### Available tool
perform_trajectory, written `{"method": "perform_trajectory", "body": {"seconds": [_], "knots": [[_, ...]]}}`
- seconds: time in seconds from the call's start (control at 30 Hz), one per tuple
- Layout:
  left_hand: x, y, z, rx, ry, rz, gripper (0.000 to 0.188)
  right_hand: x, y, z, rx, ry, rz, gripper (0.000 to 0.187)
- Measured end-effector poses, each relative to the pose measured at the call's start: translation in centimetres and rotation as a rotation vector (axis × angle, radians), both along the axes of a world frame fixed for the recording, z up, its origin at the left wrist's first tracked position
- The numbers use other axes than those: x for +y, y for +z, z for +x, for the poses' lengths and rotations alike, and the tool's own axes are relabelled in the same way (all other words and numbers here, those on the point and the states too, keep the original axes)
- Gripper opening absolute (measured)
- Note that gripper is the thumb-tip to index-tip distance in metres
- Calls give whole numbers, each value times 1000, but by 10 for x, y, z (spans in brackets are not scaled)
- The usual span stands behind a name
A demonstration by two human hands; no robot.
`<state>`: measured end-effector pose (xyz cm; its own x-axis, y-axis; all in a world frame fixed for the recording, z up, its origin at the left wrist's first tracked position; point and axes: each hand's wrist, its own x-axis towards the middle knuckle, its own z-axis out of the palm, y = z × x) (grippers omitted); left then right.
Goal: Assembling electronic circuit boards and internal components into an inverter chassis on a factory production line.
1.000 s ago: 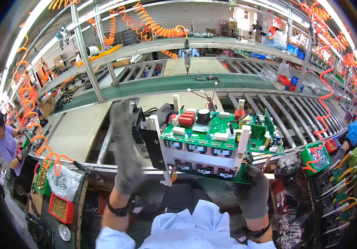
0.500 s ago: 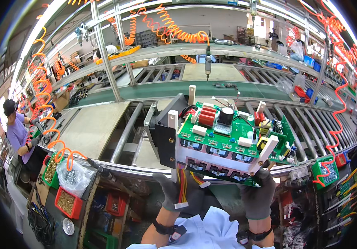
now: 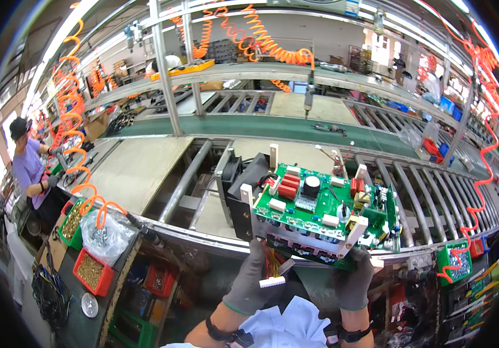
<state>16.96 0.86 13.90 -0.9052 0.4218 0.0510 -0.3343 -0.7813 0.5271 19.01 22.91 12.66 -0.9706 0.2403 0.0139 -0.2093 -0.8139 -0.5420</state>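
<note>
Left hand [image 3: 250, 278], gloved, is closed under the near-left edge of the green circuit board assembly [image 3: 319, 214], by the loose wire bundle with white connector [image 3: 272, 277]. Assembly is held tilted above the roller conveyor [image 3: 203, 185]. Right hand [image 3: 352, 284] is clamped on the near-right edge. Best practice: support the frame only, keep the connector unpinched.

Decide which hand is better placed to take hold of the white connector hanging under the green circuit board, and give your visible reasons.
Probably the left hand: its grey-gloved fingers lie right beside the white connector and its coloured wires. The right hand supports the circuit board assembly at its lower right corner, farther from the connector.
</note>
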Motion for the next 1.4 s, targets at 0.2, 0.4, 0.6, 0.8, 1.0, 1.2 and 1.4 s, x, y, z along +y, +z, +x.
{"method": "perform_trajectory", "body": {"seconds": [0.2,0.4,0.6,0.8,1.0,1.2,1.4], "knots": [[-18,10,4,-20,19,-5,81,4,-52,-13,7,-136,475,19],[-19,15,9,61,68,-33,90,-9,-58,-19,41,63,101,36],[-22,17,5,-61,138,97,76,-35,-14,-22,275,135,782,40],[-49,-2,-11,22,379,362,79,-37,39,-30,441,354,1049,51],[-68,-24,-23,259,690,-253,92,19,70,-27,494,434,1347,78],[-73,-14,-42,49,787,19,87,61,96,-86,235,-623,2267,101],[-76,-17,-38,215,551,164,86,31,103,-176,-135,-409,2684,98]]}}
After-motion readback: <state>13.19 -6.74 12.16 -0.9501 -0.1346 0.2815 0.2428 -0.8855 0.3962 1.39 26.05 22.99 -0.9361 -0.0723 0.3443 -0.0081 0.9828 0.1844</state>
